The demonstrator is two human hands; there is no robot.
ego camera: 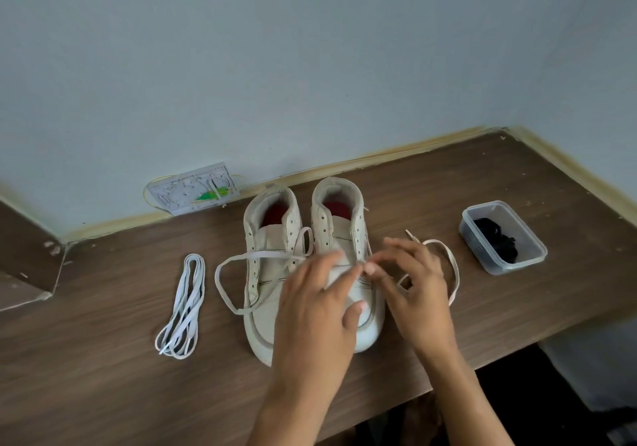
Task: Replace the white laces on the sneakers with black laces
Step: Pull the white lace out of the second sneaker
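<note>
Two cream high-top sneakers stand side by side on the brown table, the left sneaker (267, 273) and the right sneaker (339, 220), toes toward me. A loose white lace (223, 287) loops out to the left and trails off to the right past my right hand. My left hand (310, 311) lies over the right sneaker's toe, thumb on the toe cap, fingers on its tongue. My right hand (415, 287) pinches the lace at the right sneaker's lower eyelets. A removed white lace bundle (182, 307) lies at the left. Black laces (498, 239) sit in a clear tub (517, 266).
A white card (188, 192) with a green piece leans against the blue-grey wall behind the sneakers. The table (103, 376) ends in a corner at the back right and drops off at the front right. A lower step sits at the far left.
</note>
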